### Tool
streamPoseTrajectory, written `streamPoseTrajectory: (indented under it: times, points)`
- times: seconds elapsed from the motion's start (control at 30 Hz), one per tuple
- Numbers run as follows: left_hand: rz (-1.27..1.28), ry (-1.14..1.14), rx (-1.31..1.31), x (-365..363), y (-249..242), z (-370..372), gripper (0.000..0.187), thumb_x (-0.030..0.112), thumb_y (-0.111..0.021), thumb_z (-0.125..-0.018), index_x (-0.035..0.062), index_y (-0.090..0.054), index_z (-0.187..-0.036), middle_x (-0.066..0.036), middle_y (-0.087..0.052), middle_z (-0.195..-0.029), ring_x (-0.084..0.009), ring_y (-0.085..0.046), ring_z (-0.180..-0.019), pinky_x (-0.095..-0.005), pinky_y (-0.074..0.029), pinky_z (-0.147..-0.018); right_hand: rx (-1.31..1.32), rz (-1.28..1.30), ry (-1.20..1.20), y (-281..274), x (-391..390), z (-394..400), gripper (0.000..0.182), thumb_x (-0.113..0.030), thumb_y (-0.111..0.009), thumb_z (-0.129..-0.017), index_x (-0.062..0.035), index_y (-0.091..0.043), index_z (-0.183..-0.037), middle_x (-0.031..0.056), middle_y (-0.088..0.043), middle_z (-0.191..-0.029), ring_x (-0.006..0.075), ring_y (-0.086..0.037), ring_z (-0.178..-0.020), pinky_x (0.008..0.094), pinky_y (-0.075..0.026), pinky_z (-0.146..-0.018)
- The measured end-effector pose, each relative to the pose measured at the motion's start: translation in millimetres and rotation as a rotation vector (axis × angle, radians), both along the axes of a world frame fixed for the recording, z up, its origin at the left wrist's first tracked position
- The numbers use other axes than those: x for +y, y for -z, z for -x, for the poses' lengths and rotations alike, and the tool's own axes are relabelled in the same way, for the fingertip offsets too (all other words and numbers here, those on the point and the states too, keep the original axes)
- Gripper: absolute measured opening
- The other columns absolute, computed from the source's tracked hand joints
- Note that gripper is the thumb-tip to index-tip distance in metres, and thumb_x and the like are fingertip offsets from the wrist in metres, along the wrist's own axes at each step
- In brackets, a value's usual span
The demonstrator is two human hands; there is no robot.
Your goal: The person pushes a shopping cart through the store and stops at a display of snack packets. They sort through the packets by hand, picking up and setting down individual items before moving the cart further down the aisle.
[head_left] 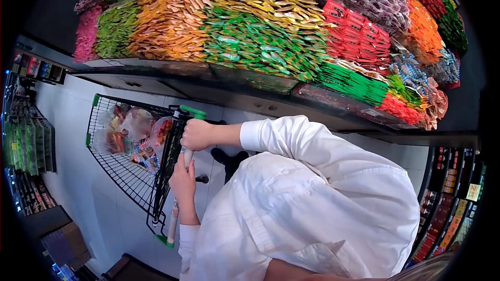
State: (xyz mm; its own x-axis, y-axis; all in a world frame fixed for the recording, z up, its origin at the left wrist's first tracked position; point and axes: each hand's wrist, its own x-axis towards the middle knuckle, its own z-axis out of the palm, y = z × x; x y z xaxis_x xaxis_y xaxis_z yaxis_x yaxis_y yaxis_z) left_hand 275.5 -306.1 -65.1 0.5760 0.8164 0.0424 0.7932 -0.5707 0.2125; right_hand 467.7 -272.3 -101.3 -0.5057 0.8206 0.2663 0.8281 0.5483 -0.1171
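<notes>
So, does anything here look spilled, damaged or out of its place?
Nothing stands out. Both hands, left hand and right hand, grip the cart handle. The bagged goods lie inside the cart basket, the candy piles stay in their bins, and no spill shows on the visible floor.

Open floor (78,125) left of cart (125,171) – snack bins (250,36) block far side, shelves (28,145) left.

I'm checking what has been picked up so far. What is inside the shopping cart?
The cart holds clear bags of colourful packets, plus loose packets below them. Whatever lies under the bags is covered.
</notes>
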Motion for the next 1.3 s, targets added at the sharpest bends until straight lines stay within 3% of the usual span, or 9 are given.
streamPoseTrajectory:
  times: [0.27, 0.33, 0.4, 0.5, 0.63, 0.8, 0.83, 1.07, 1.3]
  points:
    - [0.181, 0.036, -0.1, -38, -7, -26, 0.042, 0.029, -0.058, -0.089, 0.0109, -0.05, -0.127, -0.02, -0.064, -0.096, -0.038, -0.064, -0.079, -0.0459, -0.051, -0.063, 0.03, 0.053, 0.035, -5, -49, -30, 0.011, -0.023, -0.065, -0.065, -0.0118, -0.065, -0.066, 0.0055, -0.064, -0.062, 0.025, -0.066, -0.062, 0.0376, -0.049, -0.059]
    - [0.222, 0.079, -0.11, -43, -10, -24, 0.043, 0.026, -0.058, -0.09, 0.0103, -0.049, -0.129, -0.021, -0.064, -0.099, -0.0396, -0.064, -0.082, -0.0455, -0.051, -0.066, 0.051, 0.169, 0.022, -15, -57, -40, 0.017, -0.022, -0.067, -0.065, -0.0102, -0.065, -0.076, 0.0073, -0.063, -0.073, 0.0255, -0.064, -0.075, 0.038, -0.05, -0.064]
    - [0.233, 0.123, -0.201, -42, -21, -25, 0.039, 0.023, -0.058, -0.089, 0.0068, -0.053, -0.125, -0.021, -0.064, -0.098, -0.0398, -0.063, -0.084, -0.0441, -0.05, -0.07, 0.318, 0.152, -0.178, -36, -70, -55, 0.026, -0.023, -0.071, -0.066, -0.0091, -0.062, -0.087, 0.008, -0.059, -0.085, 0.0262, -0.058, -0.09, 0.0382, -0.049, -0.074]
    - [0.472, 0.155, -0.267, -27, -47, -28, 0.027, 0.019, -0.06, -0.088, 0.0004, -0.063, -0.108, -0.017, -0.062, -0.092, -0.0288, -0.063, -0.082, -0.0366, -0.049, -0.074, 0.406, -0.001, -0.113, -98, -67, -109, 0.025, -0.023, -0.072, -0.071, -0.008, -0.059, -0.088, 0.0087, -0.056, -0.09, 0.028, -0.054, -0.092, 0.0398, -0.046, -0.08]
    - [0.254, 0.314, -0.369, 27, -81, -70, 0.02, 0.012, -0.06, -0.087, 0.0009, -0.064, -0.104, -0.014, -0.063, -0.09, -0.0277, -0.062, -0.084, -0.0353, -0.048, -0.076, 0.516, -0.307, 0.407, -167, -51, -216, 0.009, -0.014, -0.065, -0.078, -0.0062, -0.065, -0.083, 0.0102, -0.064, -0.085, 0.0296, -0.061, -0.088, 0.0406, -0.05, -0.077]
    - [0.039, 0.629, -0.495, 85, -110, -149, 0.018, 0.011, -0.064, -0.084, 0.0029, -0.065, -0.1, -0.012, -0.063, -0.091, -0.0308, -0.06, -0.085, -0.0372, -0.048, -0.075, 0.49, -0.167, 0.884, -198, -25, -330, 0.027, -0.02, -0.057, -0.086, -0.005, -0.067, -0.106, 0.0137, -0.069, -0.099, 0.0303, -0.064, -0.095, 0.0399, -0.051, -0.083]
    - [0.006, 0.665, -0.516, 96, -112, -167, 0.018, 0.011, -0.064, -0.084, 0.0034, -0.065, -0.1, -0.012, -0.063, -0.091, -0.0308, -0.06, -0.085, -0.0376, -0.048, -0.076, 0.396, -0.04, 0.916, -203, -19, -343, 0.033, -0.019, -0.056, -0.09, -0.0048, -0.061, -0.119, 0.014, -0.067, -0.111, 0.0307, -0.064, -0.101, 0.0395, -0.05, -0.087]
    - [-0.084, 0.794, -0.62, 142, -124, -289, 0.019, 0.013, -0.063, -0.085, 0.0039, -0.065, -0.101, -0.012, -0.061, -0.102, -0.0311, -0.056, -0.097, -0.0406, -0.045, -0.085, 0.181, 0.195, 1.017, -190, 21, -369, 0.038, -0.027, -0.054, -0.089, -0.0057, -0.062, -0.119, 0.0175, -0.066, -0.108, 0.0341, -0.062, -0.1, 0.0429, -0.049, -0.088]
    - [-0.141, 0.771, -0.559, 180, -128, -395, 0.032, 0.014, -0.057, -0.089, 0.0058, -0.057, -0.121, -0.014, -0.053, -0.124, -0.0317, -0.046, -0.121, -0.0424, -0.038, -0.102, 0.287, 0.329, 0.91, -175, 31, -399, 0.04, -0.03, -0.057, -0.086, -0.0067, -0.063, -0.118, 0.0181, -0.066, -0.109, 0.034, -0.062, -0.101, 0.0429, -0.049, -0.087]
